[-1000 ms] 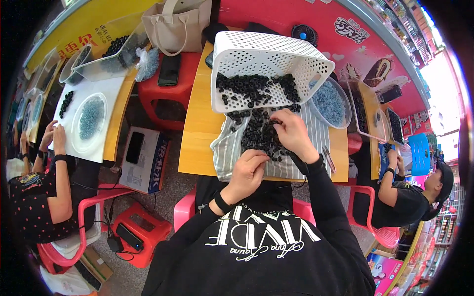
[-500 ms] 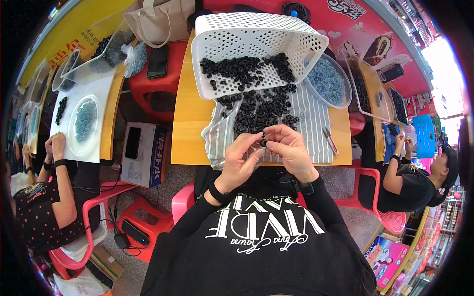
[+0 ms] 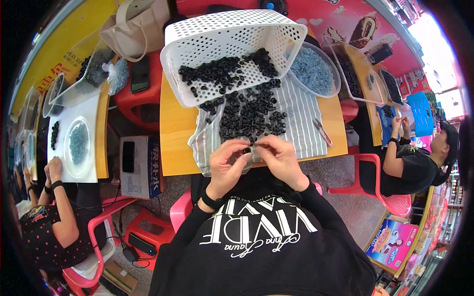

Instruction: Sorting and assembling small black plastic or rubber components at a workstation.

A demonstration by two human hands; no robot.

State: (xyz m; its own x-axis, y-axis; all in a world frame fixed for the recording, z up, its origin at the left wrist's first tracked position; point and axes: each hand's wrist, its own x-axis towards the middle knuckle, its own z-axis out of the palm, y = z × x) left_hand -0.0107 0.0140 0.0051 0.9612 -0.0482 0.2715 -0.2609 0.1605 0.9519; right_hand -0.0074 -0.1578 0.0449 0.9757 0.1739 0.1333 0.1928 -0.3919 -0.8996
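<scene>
My left hand [image 3: 226, 165] is closed around a small black ring-shaped part [image 3: 247, 150], held between thumb and curled fingers. Just beside it, my right hand [image 3: 280, 161] pinches thumb and forefinger together, its fingertips almost meeting the left ones; whatever they grip is too small to make out. Both hands hover at the near edge of a grey-and-white striped cloth [image 3: 307, 118]. Directly beyond them lies a heap of small black parts [image 3: 247, 114]. It spreads out of a tipped white perforated basket [image 3: 224, 27] holding more of the same parts.
A clear tub of pale blue pieces [image 3: 312, 71] stands right of the basket. Small snips [image 3: 323, 133] lie on the cloth's right side. Co-workers sit at tables left [image 3: 101, 143] and right, a pink chair [image 3: 363, 172] beside me.
The whole view has shifted slightly. My right fingers have closed into a pinch, and the black part now sits lower, inside my left hand's grip.
</scene>
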